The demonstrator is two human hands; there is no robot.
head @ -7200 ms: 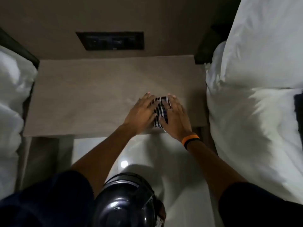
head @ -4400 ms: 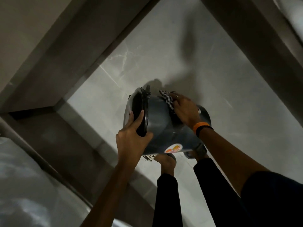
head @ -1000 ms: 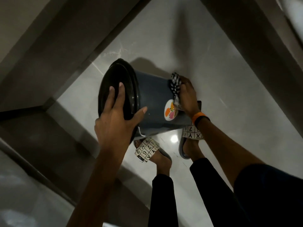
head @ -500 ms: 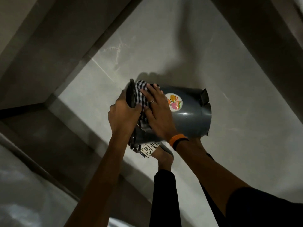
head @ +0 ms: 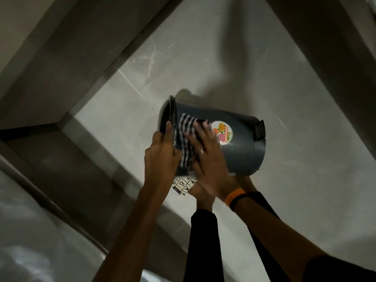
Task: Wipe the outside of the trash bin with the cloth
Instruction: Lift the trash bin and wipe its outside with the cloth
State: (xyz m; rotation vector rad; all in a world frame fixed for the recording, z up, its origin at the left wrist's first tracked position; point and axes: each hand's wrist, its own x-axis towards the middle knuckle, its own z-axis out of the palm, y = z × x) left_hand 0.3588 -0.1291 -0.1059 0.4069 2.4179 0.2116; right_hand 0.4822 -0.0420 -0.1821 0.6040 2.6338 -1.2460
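The grey trash bin (head: 242,147) is tipped on its side above the floor, black lid end to the left, a round sticker on its wall and a black pedal at its right end. My left hand (head: 161,157) grips the lid rim (head: 169,115). My right hand (head: 207,157), blurred by motion, presses the black-and-white checked cloth (head: 186,143) flat against the bin's wall just right of the lid. An orange band sits on my right wrist.
Pale glossy floor tiles (head: 203,58) lie under the bin. A dark ledge (head: 50,78) runs along the left. My legs in dark trousers and a patterned sandal (head: 182,185) are below the bin. White bedding (head: 24,251) fills the lower left corner.
The bin has swung a little to the right and tilted. My right hand has slid the cloth down the wall next to the lid; my left hand keeps its grip on the rim.
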